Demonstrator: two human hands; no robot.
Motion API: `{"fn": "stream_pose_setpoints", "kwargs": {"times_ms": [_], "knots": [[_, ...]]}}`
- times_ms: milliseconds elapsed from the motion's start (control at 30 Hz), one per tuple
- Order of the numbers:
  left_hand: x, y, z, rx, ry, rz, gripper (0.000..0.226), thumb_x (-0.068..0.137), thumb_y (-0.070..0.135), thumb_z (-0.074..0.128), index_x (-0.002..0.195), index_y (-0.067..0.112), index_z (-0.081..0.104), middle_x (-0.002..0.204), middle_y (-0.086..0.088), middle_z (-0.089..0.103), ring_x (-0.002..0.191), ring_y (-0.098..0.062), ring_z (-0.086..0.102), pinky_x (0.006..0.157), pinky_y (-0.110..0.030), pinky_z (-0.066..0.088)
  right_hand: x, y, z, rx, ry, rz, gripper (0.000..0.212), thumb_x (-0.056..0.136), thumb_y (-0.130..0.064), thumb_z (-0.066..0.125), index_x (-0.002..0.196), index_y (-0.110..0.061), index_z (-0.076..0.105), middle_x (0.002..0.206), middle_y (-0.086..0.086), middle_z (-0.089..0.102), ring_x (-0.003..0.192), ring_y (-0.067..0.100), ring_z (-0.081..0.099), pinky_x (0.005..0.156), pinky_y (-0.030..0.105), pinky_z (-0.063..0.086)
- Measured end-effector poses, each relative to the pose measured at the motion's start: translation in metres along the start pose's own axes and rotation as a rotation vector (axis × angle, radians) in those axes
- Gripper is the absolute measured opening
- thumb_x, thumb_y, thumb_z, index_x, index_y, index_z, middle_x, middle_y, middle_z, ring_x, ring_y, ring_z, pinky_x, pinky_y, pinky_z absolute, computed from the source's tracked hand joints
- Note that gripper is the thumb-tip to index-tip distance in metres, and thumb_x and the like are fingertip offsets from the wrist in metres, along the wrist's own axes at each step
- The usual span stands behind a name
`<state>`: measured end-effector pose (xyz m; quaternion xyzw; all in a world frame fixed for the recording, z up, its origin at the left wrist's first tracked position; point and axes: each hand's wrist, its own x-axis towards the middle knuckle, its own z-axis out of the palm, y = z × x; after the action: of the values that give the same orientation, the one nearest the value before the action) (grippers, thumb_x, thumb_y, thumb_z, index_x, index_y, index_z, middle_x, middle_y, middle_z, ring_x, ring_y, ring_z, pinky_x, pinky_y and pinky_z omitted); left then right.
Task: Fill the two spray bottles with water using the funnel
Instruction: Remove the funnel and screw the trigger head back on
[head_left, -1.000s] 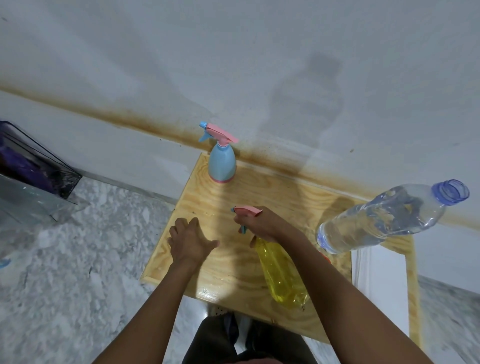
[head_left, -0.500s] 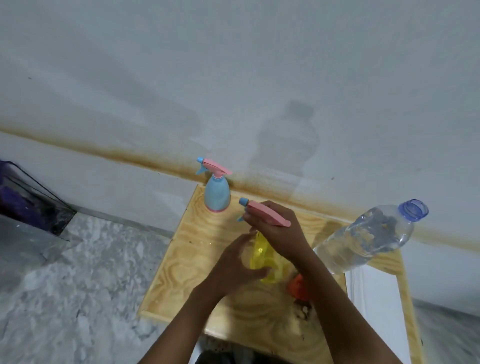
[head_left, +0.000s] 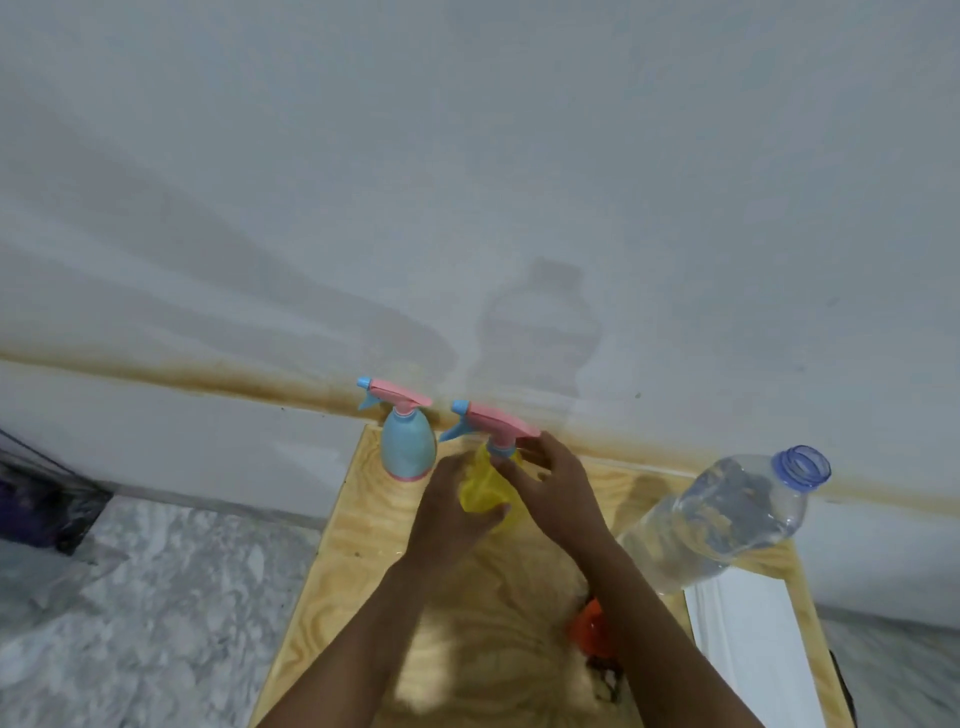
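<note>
Neither bottle filled yet: blue spray bottle (head_left: 408, 449) capped, left hand (head_left: 452, 512) clamped round yellow spray bottle (head_left: 485, 493), right hand (head_left: 553, 488) fingers closing on its collar, funnel (head_left: 587, 626) unused.

A yellow spray bottle (head_left: 485, 488) with a pink trigger head is held upright over the wooden table. A blue spray bottle (head_left: 407, 451), likewise pink-headed, stands just beside it. An orange funnel (head_left: 589, 626) is partly hidden nearby.
</note>
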<state>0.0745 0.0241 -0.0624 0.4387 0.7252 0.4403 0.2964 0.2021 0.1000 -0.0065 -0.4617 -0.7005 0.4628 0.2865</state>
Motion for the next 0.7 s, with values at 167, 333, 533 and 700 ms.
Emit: {"fn": "stream_pose_setpoints", "kwargs": {"times_ms": [167, 333, 533, 700], "knots": [[0.039, -0.008, 0.009, 0.021, -0.004, -0.044, 0.068, 0.069, 0.035, 0.078, 0.130, 0.017, 0.053, 0.124, 0.000, 0.056, 0.118, -0.018, 0.054, 0.098, -0.036, 0.047, 0.037, 0.006, 0.008, -0.016, -0.014, 0.050, 0.041, 0.084, -0.040, 0.074, 0.121, -0.027, 0.064, 0.113, -0.013, 0.070, 0.107, 0.000, 0.063, 0.094, 0.032, 0.054], [0.064, -0.015, 0.016, 0.018, -0.022, -0.055, 0.056, 0.073, 0.028, 0.073, 0.126, 0.021, 0.055, 0.122, 0.008, 0.059, 0.114, -0.013, 0.058, 0.096, -0.037, 0.050, 0.059, 0.019, 0.015, -0.053, 0.007, 0.090, 0.040, 0.083, -0.047, 0.072, 0.119, -0.031, 0.063, 0.112, -0.013, 0.070, 0.107, 0.004, 0.064, 0.092, 0.037, 0.054], [0.072, -0.021, 0.022, 0.024, -0.023, -0.040, 0.049, 0.068, 0.032, 0.065, 0.116, 0.025, 0.058, 0.109, 0.008, 0.064, 0.105, -0.012, 0.062, 0.086, -0.033, 0.053, 0.061, 0.022, 0.019, -0.093, -0.002, 0.109, 0.041, 0.086, -0.045, 0.071, 0.123, -0.030, 0.059, 0.101, -0.020, 0.062, 0.103, 0.009, 0.063, 0.089, 0.036, 0.054], [0.073, -0.027, 0.023, 0.039, -0.035, -0.071, 0.056, 0.069, 0.035, 0.068, 0.124, 0.024, 0.056, 0.118, 0.006, 0.063, 0.111, -0.013, 0.060, 0.092, -0.032, 0.051, 0.060, 0.026, 0.021, -0.134, 0.048, 0.087, 0.045, 0.086, -0.047, 0.070, 0.124, -0.026, 0.058, 0.115, -0.010, 0.064, 0.103, 0.007, 0.061, 0.088, 0.033, 0.054]]}}
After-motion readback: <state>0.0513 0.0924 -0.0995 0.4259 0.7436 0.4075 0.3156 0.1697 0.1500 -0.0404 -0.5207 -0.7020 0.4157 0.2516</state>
